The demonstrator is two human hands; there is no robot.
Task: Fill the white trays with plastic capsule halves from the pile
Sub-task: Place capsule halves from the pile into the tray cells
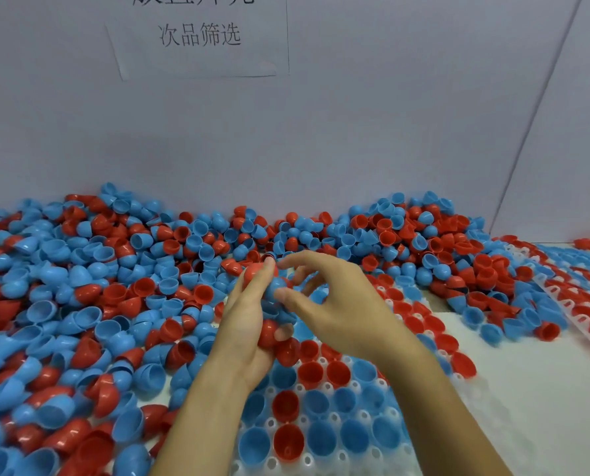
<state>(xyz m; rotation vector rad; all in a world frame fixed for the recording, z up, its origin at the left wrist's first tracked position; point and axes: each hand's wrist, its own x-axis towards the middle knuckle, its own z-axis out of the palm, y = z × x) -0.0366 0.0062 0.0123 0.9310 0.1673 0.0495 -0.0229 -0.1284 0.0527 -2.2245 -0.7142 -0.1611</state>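
A paper sheet (200,36) on the wall reads "次品筛选".

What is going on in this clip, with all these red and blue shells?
A person is sorting capsule halves from the pile into a white tray. The left hand holds a cluster of several red and blue halves, and the right hand pinches a blue half from that cluster. The tray below already holds many halves, open side up; another tray lies at the right.

Several capsule halves (269,333) are gripped in the left hand (248,321); a blue half (273,289) is pinched by the right hand (324,297) above the white tray (358,451).
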